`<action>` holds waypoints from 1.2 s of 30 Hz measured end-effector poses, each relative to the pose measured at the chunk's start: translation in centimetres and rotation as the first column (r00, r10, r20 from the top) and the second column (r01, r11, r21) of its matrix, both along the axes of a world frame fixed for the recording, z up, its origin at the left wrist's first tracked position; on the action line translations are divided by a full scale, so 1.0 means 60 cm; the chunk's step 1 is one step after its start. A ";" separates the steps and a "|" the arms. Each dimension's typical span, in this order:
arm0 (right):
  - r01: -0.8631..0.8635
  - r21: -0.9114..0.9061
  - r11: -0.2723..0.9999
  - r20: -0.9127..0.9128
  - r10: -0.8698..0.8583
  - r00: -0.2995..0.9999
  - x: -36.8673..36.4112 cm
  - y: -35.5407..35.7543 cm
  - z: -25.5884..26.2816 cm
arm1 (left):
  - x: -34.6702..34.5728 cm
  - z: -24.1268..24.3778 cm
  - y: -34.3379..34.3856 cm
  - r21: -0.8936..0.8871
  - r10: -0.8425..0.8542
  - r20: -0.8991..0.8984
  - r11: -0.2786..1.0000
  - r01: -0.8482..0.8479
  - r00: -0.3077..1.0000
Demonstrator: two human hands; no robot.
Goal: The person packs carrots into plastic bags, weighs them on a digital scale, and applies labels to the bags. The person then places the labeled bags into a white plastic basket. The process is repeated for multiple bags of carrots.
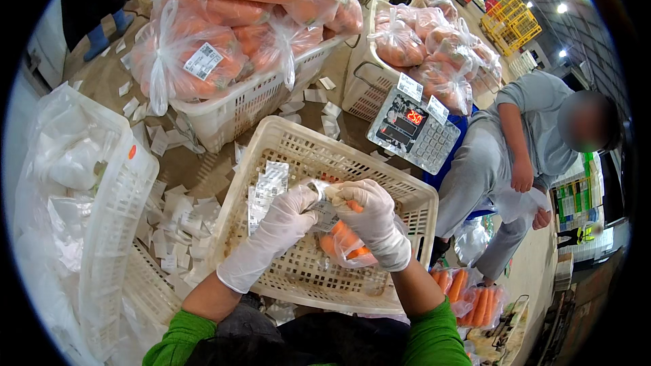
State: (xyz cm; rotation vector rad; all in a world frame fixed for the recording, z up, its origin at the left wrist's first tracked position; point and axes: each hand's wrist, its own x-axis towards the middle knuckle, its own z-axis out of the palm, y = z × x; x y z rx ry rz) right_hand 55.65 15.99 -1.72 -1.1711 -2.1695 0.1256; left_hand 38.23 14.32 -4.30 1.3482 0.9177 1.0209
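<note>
Both my hands wear thin white gloves and meet above a white plastic crate [229, 223]. My left hand [290, 213] pinches a piece of the clear plastic at the bag's neck, beside a printed label [325, 216]. My right hand [368, 208] is closed around the gathered neck of the same bag. The clear bag of carrots [346, 246] hangs below my right hand, inside the crate. Sheets of printed labels [269, 188] lie in the crate, left of the bag. My fingertips partly hide the bag's neck.
Crates of bagged carrots [254, 101] [361, 81] stand ahead. A digital scale [414, 129] sits at the right, near a seated person [488, 162]. Bagged carrots [475, 300] lie at lower right. At the left are a crate of plastic bags [96, 223] and scattered label papers [183, 218].
</note>
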 end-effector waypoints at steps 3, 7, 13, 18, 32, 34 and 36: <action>-0.053 0.110 0.993 0.107 0.041 0.993 -0.010 -0.006 0.006 | 0.001 -0.026 0.003 -0.057 -0.023 -0.005 0.998 0.023 1.000; -0.061 0.121 0.991 0.296 0.023 0.955 -0.022 -0.021 0.003 | 0.003 -0.047 0.003 0.119 0.000 -0.168 0.993 0.020 0.986; -0.004 -0.247 0.969 -0.049 -0.008 0.999 -0.011 -0.013 -0.010 | -0.009 -0.030 0.006 0.011 -0.133 -0.276 0.990 0.141 0.952; 0.306 -0.485 0.819 -0.057 -0.379 0.924 0.072 0.105 -0.037 | -0.012 -0.024 0.009 -0.125 -0.058 -0.211 0.992 0.032 0.976; 0.191 -0.340 0.921 -0.258 -0.286 0.923 0.035 0.148 -0.040 | -0.013 -0.023 0.015 -0.215 0.290 0.161 0.943 -0.253 0.944; -0.254 -0.707 0.660 -0.638 -0.439 0.633 -0.007 0.069 -0.042 | -0.013 -0.015 0.018 -0.225 0.278 0.306 0.950 -0.214 0.911; -0.385 -0.613 0.690 -0.782 -0.459 0.422 -0.043 0.011 -0.044 | -0.007 -0.015 0.020 -0.222 0.259 0.362 0.957 -0.187 0.896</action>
